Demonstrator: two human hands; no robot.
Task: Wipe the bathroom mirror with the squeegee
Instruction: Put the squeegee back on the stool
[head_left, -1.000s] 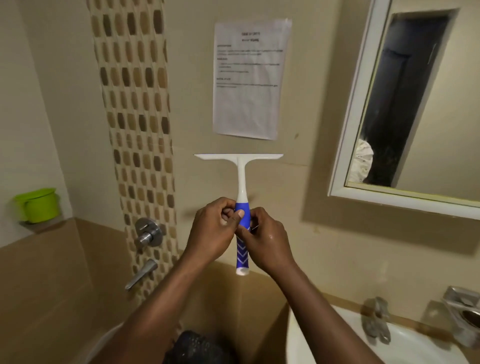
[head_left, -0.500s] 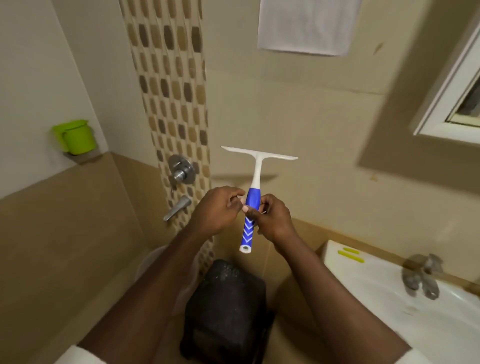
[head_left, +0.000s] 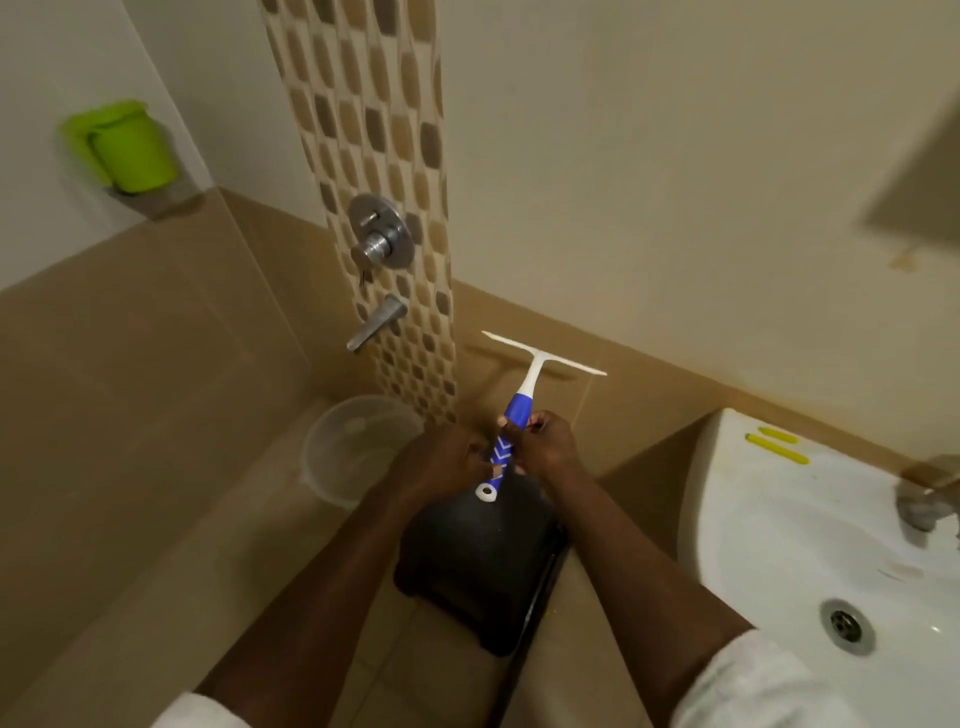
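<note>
Both hands meet on the squeegee (head_left: 521, 410) — the left hand (head_left: 441, 462) curls round the lower part of its blue, white-chevroned grip, the right hand (head_left: 545, 444) pinches the grip slightly higher. The tool tilts up and away from the hands: a white neck rises to a thin white blade bar, and a white ring caps the handle's end just below the fingers. Beneath the hands sits a black stool (head_left: 478, 566); a clear bucket (head_left: 353, 441) lies left of them, a white washbasin (head_left: 810, 519) to the right.
</note>
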